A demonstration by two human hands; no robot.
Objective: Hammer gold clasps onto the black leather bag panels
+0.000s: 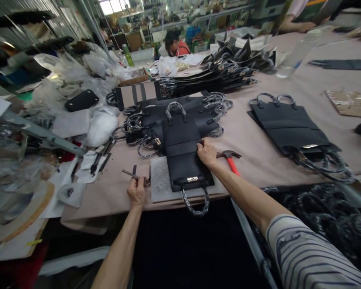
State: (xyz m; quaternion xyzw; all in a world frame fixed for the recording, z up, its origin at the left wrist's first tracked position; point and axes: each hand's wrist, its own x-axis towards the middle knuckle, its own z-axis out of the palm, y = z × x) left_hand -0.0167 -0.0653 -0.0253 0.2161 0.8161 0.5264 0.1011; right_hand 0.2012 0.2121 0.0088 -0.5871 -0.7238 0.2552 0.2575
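A flat black handbag piece (pixel 183 158) with plastic-wrapped handles and a small gold-coloured plate lies lengthwise before me. Its lower part rests on a pale slab (pixel 160 180), and one handle hangs over the table edge. My right hand (pixel 207 152) is closed on the piece's right edge, fingers on top. To the left of the slab, my left hand (pixel 137 192) pinches thin metal tools (pixel 130 174); their exact kind is unclear. A claw hammer (pixel 233 160) with a red handle lies just right of my right hand.
More black bag pieces (pixel 151 114) lie behind, with a taller stack (pixel 210 76) farther back. Another bag pair (pixel 294 124) sits at right. Clear plastic bags (pixel 62 76) crowd the left, near small tools (pixel 97 160). A person (pixel 180 44) sits across the table.
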